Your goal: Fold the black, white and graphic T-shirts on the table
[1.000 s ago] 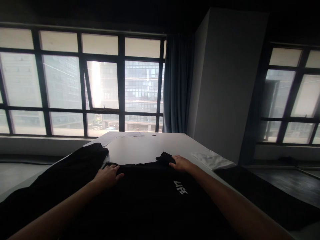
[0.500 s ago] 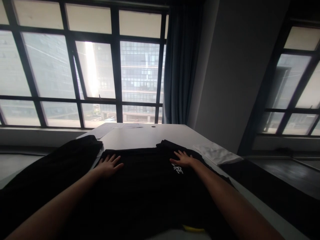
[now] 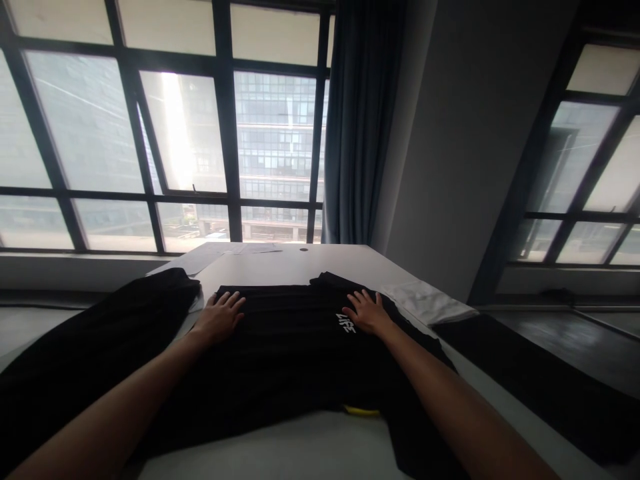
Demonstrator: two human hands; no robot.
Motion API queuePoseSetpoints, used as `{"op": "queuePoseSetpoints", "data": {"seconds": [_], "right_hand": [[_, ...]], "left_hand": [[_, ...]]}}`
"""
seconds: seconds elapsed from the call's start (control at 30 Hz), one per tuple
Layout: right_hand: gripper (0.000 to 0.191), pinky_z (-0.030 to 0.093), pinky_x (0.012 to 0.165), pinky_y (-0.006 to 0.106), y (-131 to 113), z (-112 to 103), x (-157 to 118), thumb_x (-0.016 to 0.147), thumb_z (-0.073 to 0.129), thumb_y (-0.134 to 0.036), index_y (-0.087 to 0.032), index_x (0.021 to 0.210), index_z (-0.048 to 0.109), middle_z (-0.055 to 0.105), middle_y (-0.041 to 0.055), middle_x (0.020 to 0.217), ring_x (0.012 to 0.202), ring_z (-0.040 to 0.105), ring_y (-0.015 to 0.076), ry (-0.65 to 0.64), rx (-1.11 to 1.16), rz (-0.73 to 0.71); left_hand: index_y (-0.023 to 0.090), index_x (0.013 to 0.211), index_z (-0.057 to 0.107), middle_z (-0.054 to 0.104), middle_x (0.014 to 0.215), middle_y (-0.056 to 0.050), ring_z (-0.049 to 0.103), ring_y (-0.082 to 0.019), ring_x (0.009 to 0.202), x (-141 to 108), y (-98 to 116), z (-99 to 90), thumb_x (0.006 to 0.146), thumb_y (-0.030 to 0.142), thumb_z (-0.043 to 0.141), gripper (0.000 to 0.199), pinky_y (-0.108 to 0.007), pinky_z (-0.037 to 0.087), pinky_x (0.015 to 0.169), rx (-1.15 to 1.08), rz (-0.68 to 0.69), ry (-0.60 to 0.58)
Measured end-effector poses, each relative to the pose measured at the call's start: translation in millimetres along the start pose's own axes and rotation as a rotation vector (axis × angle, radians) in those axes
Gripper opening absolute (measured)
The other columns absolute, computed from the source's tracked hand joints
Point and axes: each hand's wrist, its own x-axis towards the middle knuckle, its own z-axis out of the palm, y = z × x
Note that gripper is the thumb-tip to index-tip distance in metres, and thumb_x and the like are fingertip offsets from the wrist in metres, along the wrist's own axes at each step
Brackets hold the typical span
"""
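A black garment (image 3: 280, 360) with white lettering (image 3: 345, 324) lies spread on the white table (image 3: 270, 267). Flat on its far left corner rests my left hand (image 3: 220, 319), fingers spread. My right hand (image 3: 367, 312) lies on the cloth just beyond and right of the lettering, its fingers also spread. Neither hand grips anything. At the garment's near edge a small yellow strip (image 3: 363, 411) shows.
Another dark cloth (image 3: 100, 333) lies at the left. White papers (image 3: 215, 257) are at the table's far left, and a crumpled whitish sheet (image 3: 427, 300) is on the right. A black panel (image 3: 535, 380) extends beyond the right edge.
The garment's near edge has moved away from me, baring more table in front. Both hands remain spread on the cloth, and the lettering shows more fully.
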Motion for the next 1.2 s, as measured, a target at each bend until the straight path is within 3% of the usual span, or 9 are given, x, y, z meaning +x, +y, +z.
{"op": "queuePoseSetpoints", "data": {"seconds": [0.13,0.3,0.37,0.47,0.7,0.8,0.93,1.07,1.2], "right_hand": [[0.063,0.005,0.118,0.055,8.6,-11.6,-59.0,0.095,0.036,-0.057,-0.021,0.146,0.044,0.038,0.0112,0.155,0.146,0.023,0.0309,0.023,-0.022,-0.181],[0.044,0.043,0.1,0.037,21.6,-44.3,-129.8,0.086,0.058,-0.047,-0.019,0.118,0.067,0.065,0.0124,0.125,0.111,0.06,0.0263,0.004,0.163,-0.224],[0.027,0.048,0.083,0.031,31.3,-56.4,-146.8,0.081,0.064,-0.039,-0.018,0.096,0.072,0.072,0.0096,0.101,0.09,0.065,0.0222,-0.038,0.226,-0.159],[0.014,0.048,0.072,0.027,55.5,-61.7,-160.6,0.072,0.067,-0.022,-0.016,0.084,0.072,0.072,0.0065,0.086,0.081,0.065,0.0203,-0.124,0.311,-0.07],[0.045,0.049,0.072,0.027,105.7,-47.3,-169.9,0.051,0.055,0.0,-0.016,0.089,0.071,0.07,0.0065,0.092,0.091,0.066,0.0232,-0.234,0.388,0.115],[0.058,0.05,0.066,0.029,99.3,-51.0,-175.7,0.047,0.062,-0.001,-0.023,0.1,0.07,0.069,0.0064,0.105,0.088,0.067,0.0251,-0.313,0.348,0.167],[0.066,0.052,0.069,0.033,64.8,-58.0,-183.8,0.034,0.08,-0.006,-0.026,0.096,0.071,0.065,0.0063,0.108,0.093,0.066,0.0294,-0.263,0.128,0.091],[0.032,0.048,0.065,0.03,33.8,-60.5,-187.0,0.044,0.078,-0.01,-0.022,0.072,0.069,0.065,0.0009,0.077,0.079,0.065,0.0238,-0.333,0.075,-0.011],[0.009,0.044,0.063,0.026,40.5,-64.8,-187.3,0.056,0.07,-0.015,-0.018,0.062,0.065,0.062,-0.0003,0.069,0.071,0.061,0.0173,-0.336,0.248,-0.1]], "left_hand": [[0.025,0.133,0.06,0.052,0.147,-0.008,0.048,-0.029,0.134,-54.3,24.5,-13.7,0.094,0.047,0.04,0.049,-0.045,0.034,0.112,-0.123,0.174,-0.021],[0.03,0.144,0.048,0.037,0.157,-0.006,0.036,-0.031,0.142,-112.9,30.2,-31.2,0.082,0.064,0.055,0.07,-0.046,0.031,0.116,-0.263,0.304,-0.22],[0.029,0.14,0.052,0.038,0.157,-0.007,0.039,-0.032,0.141,-125.9,21.5,-39.6,0.075,0.061,0.065,0.073,-0.043,0.035,0.114,-0.306,0.283,-0.271],[0.028,0.127,0.064,0.045,0.153,-0.008,0.046,-0.032,0.136,-141.1,-2.1,-49.0,0.067,0.053,0.073,0.066,-0.039,0.041,0.109,-0.411,0.209,-0.303],[0.031,0.098,0.074,0.041,0.156,0.001,0.04,-0.036,0.14,-173.8,-46.5,-58.0,0.055,0.025,0.076,0.043,-0.042,0.046,0.104,-0.565,0.019,-0.38],[0.028,0.093,0.074,0.035,0.158,0.0,0.04,-0.037,0.139,-178.3,-41.9,-65.6,0.052,0.019,0.073,0.042,-0.04,0.052,0.096,-0.567,-0.029,-0.426],[0.028,0.086,0.074,0.036,0.158,0.0,0.039,-0.037,0.14,-179.0,-32.2,-70.9,0.052,0.022,0.075,0.035,-0.043,0.049,0.1,-0.534,-0.016,-0.431],[0.025,0.077,0.072,0.048,0.151,-0.004,0.052,-0.033,0.13,-177.0,-31.3,-65.5,0.059,0.028,0.074,0.018,-0.042,0.047,0.103,-0.575,-0.011,-0.345],[0.024,0.072,0.07,0.062,0.137,-0.005,0.056,-0.032,0.123,-173.9,-35.8,-68.0,0.061,0.036,0.074,0.017,-0.04,0.046,0.102,-0.669,0.05,-0.273]]}}
